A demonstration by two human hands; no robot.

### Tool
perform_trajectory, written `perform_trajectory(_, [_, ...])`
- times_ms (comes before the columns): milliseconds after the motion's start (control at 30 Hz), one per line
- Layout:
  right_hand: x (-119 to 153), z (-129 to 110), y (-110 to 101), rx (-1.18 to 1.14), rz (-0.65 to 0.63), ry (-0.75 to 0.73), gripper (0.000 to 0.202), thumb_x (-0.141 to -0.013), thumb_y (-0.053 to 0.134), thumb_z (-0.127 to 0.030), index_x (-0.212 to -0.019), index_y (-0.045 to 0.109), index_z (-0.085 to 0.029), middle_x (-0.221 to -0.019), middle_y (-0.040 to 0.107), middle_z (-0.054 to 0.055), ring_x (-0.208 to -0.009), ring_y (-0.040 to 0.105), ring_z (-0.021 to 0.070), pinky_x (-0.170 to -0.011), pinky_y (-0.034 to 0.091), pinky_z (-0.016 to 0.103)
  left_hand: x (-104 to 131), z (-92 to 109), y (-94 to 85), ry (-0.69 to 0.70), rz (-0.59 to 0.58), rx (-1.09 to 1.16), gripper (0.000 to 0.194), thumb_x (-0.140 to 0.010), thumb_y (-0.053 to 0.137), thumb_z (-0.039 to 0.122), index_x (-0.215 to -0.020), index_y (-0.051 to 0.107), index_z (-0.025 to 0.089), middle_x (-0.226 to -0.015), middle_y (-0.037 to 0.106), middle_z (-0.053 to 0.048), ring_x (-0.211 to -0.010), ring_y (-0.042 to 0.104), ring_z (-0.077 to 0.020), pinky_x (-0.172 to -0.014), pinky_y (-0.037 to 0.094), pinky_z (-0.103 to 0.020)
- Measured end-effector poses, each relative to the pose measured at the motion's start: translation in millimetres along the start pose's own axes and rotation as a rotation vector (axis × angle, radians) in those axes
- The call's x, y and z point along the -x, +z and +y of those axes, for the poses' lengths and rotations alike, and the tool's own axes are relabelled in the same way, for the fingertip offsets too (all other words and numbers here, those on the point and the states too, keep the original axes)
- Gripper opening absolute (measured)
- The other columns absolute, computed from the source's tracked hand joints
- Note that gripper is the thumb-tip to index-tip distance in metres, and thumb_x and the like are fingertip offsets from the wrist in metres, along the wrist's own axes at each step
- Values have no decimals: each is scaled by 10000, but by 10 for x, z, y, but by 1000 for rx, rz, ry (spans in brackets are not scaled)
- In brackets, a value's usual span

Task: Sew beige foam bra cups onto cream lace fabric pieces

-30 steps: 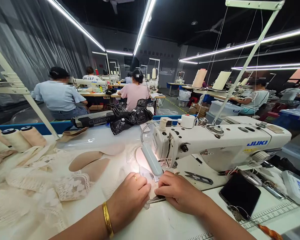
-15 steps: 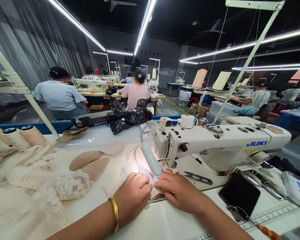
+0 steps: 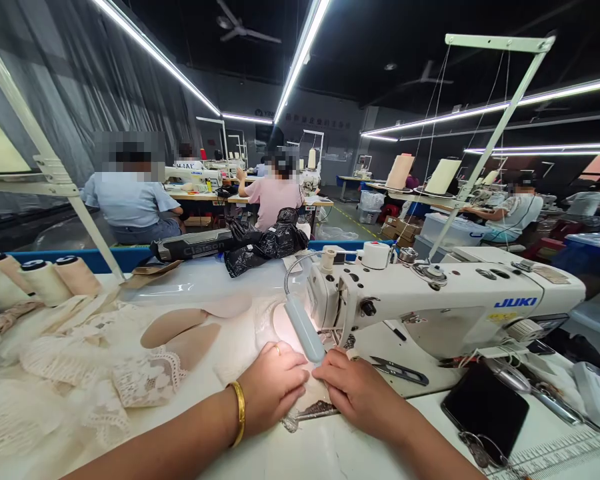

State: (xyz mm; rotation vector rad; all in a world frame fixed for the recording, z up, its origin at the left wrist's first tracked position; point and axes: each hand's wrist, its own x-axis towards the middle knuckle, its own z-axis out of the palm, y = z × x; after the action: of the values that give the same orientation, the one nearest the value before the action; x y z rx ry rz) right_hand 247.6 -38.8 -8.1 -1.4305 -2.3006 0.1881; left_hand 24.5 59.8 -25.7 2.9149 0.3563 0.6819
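Observation:
Under the lamp of the white sewing machine (image 3: 445, 287), my left hand (image 3: 273, 387) and my right hand (image 3: 357, 387) rest close together on a pale fabric piece (image 3: 313, 393). The left one, with a gold bangle (image 3: 240, 413) at its wrist, has its fingers curled together on the fabric. My right hand pinches the fabric edge just in front of the needle area. The grey lamp (image 3: 304, 330) hides part of the fabric and the needle. Thread snips (image 3: 400, 370) lie to the right of my right hand.
Lace pieces (image 3: 145, 380) and beige cups (image 3: 173, 327) lie at the left. Thread cones (image 3: 45, 283) stand behind them. A black phone (image 3: 485, 403) is at the right. Black plastic bags (image 3: 267, 247) lie at the table's back edge. Several people sit at machines beyond.
The camera view has shifted slightly. Both hands stay at the fabric, which shows a little more of its lower edge between them. A person in pink has raised a hand.

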Motion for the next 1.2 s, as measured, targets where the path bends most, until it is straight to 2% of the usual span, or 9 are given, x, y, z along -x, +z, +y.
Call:
perform_trajectory(167, [-4, 4, 29, 5, 5, 40, 375, -883, 489, -21, -1109, 705, -228, -969, 630, 53, -837, 607, 213, -689, 428, 295, -24, -37, -19, 6, 15, 23, 160, -960, 507, 212, -1028, 652, 216, -1096, 719, -79, -1001, 636, -302, -874, 412, -444])
perform_trajectory(333, [-11, 12, 74, 17, 20, 67, 399, -878, 468, -14, -1111, 703, -237, -950, 621, 42, -759, 575, 197, -653, 408, 284, -99, -18, -149, 11, -73, 3, 168, -973, 508, 185, -1042, 658, 216, -1051, 732, -49, -966, 655, -274, -868, 410, -427])
perform_trajectory(433, [-13, 24, 88, 31, 50, 73, 393, -884, 456, -20, -1107, 694, -240, -947, 627, 35, -716, 542, 185, -633, 388, 277, -125, -32, -181, 12, -87, -18, 146, -975, 513, 184, -1012, 652, 212, -1047, 732, -46, -976, 658, -272, -878, 408, -421])
perform_trajectory(667, [5, 31, 73, 37, 38, 24, 436, -857, 484, -2, -1132, 711, -252, -963, 628, 37, -751, 552, 182, -642, 372, 271, -112, -104, -63, 31, -12, -14, 135, -961, 510, 189, -999, 635, 226, -1034, 732, -38, -954, 659, -264, -865, 408, -415])
perform_trajectory(800, [12, 24, 72, 50, 18, 34, 448, -834, 495, 19, -1114, 720, -250, -959, 631, 38, -770, 557, 186, -646, 363, 276, -116, -85, -85, 34, -3, -4, 155, -979, 494, 191, -1014, 641, 223, -1033, 740, -38, -963, 669, -257, -889, 417, -417])
perform_trajectory(1000, [18, 23, 72, 68, 44, 23, 411, -844, 493, 11, -1088, 710, -239, -969, 632, 49, -797, 558, 199, -651, 367, 286, -127, -46, -105, 24, -24, -20, 186, -992, 479, 196, -1012, 663, 200, -1010, 735, -60, -962, 664, -260, -909, 436, -425])
perform_trajectory(1200, [9, 13, 84, 37, 46, 52, 420, -861, 470, 4, -1130, 693, -230, -975, 638, 55, -806, 565, 208, -680, 411, 296, -157, -55, -73, -68, -112, -107, 161, -983, 503, 225, -977, 661, 196, -1005, 703, -76, -967, 630, -283, -896, 435, -443])
